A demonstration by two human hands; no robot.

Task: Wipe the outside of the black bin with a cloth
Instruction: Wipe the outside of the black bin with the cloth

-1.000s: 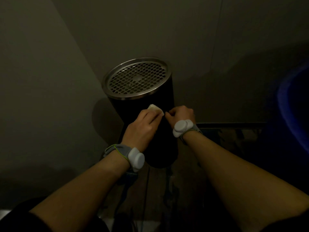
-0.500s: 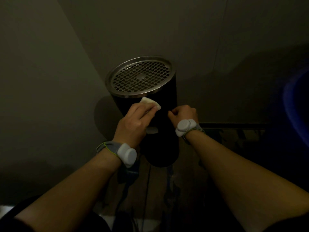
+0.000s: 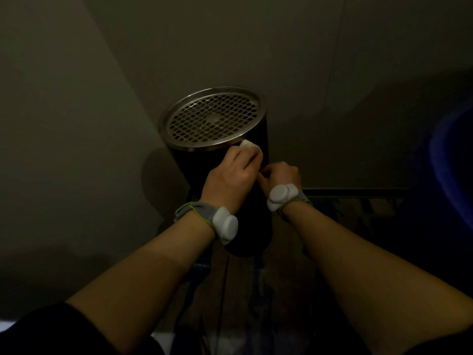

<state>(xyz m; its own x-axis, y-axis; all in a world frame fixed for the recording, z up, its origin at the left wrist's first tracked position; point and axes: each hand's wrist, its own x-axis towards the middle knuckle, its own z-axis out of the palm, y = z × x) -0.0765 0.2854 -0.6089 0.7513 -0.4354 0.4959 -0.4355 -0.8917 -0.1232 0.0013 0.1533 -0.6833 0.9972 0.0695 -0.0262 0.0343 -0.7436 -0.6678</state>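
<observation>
Black bin point(image 3: 194, 165) is being seen from the head view standing upright on the floor in a dim corner, against the wall point(image 3: 76, 124), its perforated metal lid point(image 3: 211, 118) on top. A white cloth point(image 3: 251, 146) is being pressed by the left hand point(image 3: 231, 175) against the bin's side just under the lid's rim, fingers flat over it. The right hand point(image 3: 280, 174) is being held curled beside the left, touching the bin; whether anything is being gripped cannot be told. Grey wristbands point(image 3: 204, 216) are being worn.

Dim room corner: plain grey walls point(image 3: 76, 124), dark patterned floor point(image 3: 358, 216).
</observation>
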